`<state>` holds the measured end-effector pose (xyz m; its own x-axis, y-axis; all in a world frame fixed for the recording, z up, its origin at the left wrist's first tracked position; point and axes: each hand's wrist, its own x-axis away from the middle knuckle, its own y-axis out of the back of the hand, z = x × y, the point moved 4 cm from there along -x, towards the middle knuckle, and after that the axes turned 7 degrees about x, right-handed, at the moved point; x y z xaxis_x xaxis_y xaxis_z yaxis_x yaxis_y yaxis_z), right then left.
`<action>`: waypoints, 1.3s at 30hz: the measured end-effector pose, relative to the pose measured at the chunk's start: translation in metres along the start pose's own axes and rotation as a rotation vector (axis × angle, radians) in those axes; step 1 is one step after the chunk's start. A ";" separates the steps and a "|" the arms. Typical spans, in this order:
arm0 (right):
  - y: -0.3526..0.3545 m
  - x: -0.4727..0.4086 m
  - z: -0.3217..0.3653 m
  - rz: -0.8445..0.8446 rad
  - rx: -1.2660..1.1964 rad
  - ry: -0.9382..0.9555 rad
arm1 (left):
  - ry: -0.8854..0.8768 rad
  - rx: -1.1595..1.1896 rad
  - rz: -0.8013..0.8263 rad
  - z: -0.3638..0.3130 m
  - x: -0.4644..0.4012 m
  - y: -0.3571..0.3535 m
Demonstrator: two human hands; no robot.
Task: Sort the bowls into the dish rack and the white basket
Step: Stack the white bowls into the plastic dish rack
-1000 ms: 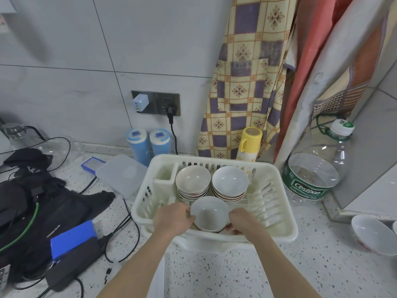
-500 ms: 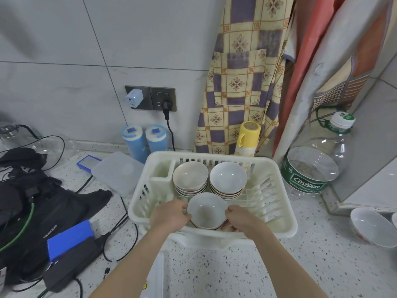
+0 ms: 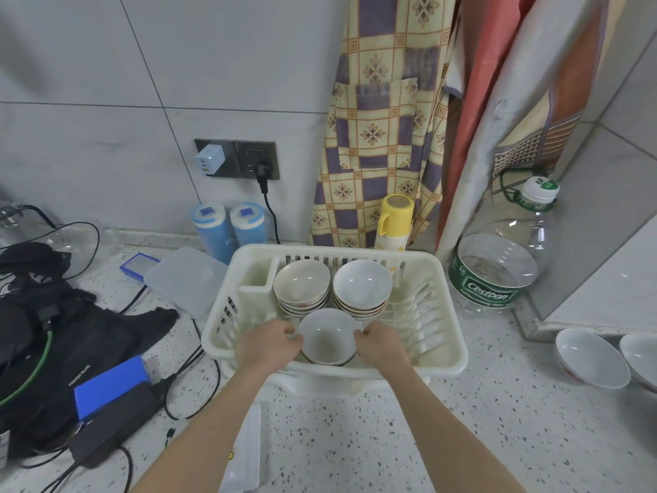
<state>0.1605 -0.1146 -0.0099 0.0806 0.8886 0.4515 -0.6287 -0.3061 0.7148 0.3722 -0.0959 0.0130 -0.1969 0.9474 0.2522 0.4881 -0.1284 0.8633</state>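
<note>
left hand (image 3: 266, 345) and right hand (image 3: 382, 345) curl fingers round small white ceramic bowl (image 3: 327, 338) at front of cream plastic dish rack (image 3: 449, 336); two bowl stacks (image 3: 302, 284) crowd just behind, two loose white bowls (image 3: 592, 357) sit well right.

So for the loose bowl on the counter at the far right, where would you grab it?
By the rim, from above. The counter bowl sits upright and open, apart from the dish rack, with a second bowl close on its right, so I would pinch the near-left rim.

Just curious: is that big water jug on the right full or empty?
Empty: the water jug is see-through, with no water line visible, its cap on.
</note>
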 end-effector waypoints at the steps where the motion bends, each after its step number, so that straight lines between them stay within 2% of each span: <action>1: 0.004 0.006 0.001 -0.092 0.037 0.013 | 0.012 0.040 -0.044 0.001 0.002 0.001; 3: 0.011 0.020 0.004 -0.253 0.028 0.077 | 0.024 0.143 -0.106 0.002 0.004 0.003; 5: 0.018 0.032 0.007 -0.315 -0.090 0.200 | 0.030 0.223 -0.155 0.001 0.006 0.007; 8: 0.031 0.048 0.002 -0.183 -0.471 0.360 | 0.058 0.410 -0.231 -0.001 0.010 0.014; 10: 0.046 0.059 -0.017 -0.179 -0.623 0.401 | 0.059 0.642 -0.307 -0.005 0.018 0.020; 15: 0.085 0.093 -0.113 -0.301 -0.819 0.259 | 0.034 1.353 -0.567 -0.053 0.064 0.006; 18: 0.104 0.114 -0.178 -0.370 -0.870 0.122 | 0.039 1.543 -0.465 -0.106 0.100 -0.042; 20: 0.111 0.125 -0.218 -0.382 -0.930 0.025 | 0.065 1.536 -0.320 -0.146 0.124 -0.086; 23: 0.116 0.140 -0.277 -0.407 -1.074 -0.192 | 0.047 1.383 -0.030 -0.204 0.158 -0.153; 26: 0.115 0.157 -0.338 -0.552 -1.237 -0.476 | 0.005 1.276 0.184 -0.243 0.184 -0.201; 30: 0.123 0.184 -0.406 -0.800 -1.284 -0.716 | -0.007 1.211 0.299 -0.275 0.199 -0.237; 35: 0.130 0.200 -0.450 -0.779 -1.236 -0.840 | 0.014 1.126 0.364 -0.304 0.208 -0.271; 39: 0.139 0.204 -0.462 -0.828 -1.217 -0.813 | 0.045 1.104 0.404 -0.318 0.210 -0.292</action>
<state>-0.2677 0.1820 -0.0648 0.7789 0.1502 0.6089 -0.3750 0.8898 0.2602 -0.0820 0.0475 -0.0471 0.1217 0.8821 0.4550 0.9896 -0.0724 -0.1243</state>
